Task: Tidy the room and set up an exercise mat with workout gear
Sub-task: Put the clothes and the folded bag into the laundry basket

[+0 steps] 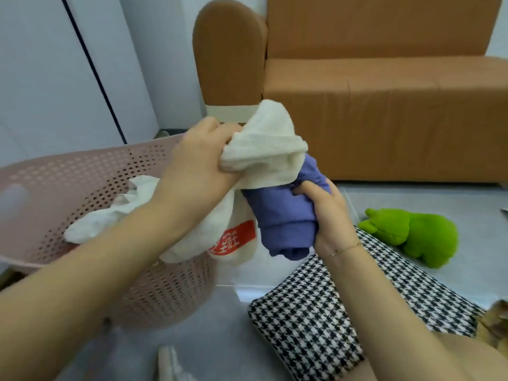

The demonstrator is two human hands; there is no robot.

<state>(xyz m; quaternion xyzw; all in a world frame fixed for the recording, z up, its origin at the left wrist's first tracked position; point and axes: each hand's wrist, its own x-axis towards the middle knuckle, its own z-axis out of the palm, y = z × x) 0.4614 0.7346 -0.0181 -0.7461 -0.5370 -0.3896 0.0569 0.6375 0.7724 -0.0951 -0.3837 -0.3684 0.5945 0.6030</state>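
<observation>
My left hand (199, 158) grips a cream-white cloth (268, 144) with a red printed patch (236, 239) near its lower end. Just to its right, my right hand (328, 210) grips a bunched purple garment (283, 215); the cream cloth drapes over the garment's top. Both are held in the air beside a pink perforated laundry basket (82, 171) at the left, which holds a crumpled white cloth (110, 215).
A brown sofa (384, 92) stands behind, its armrest (229, 56) just past my hands. A green plush toy (412, 235) lies on the grey floor at right. Black-and-white houndstooth fabric (310, 320) covers my lap. A white wall and door fill the left.
</observation>
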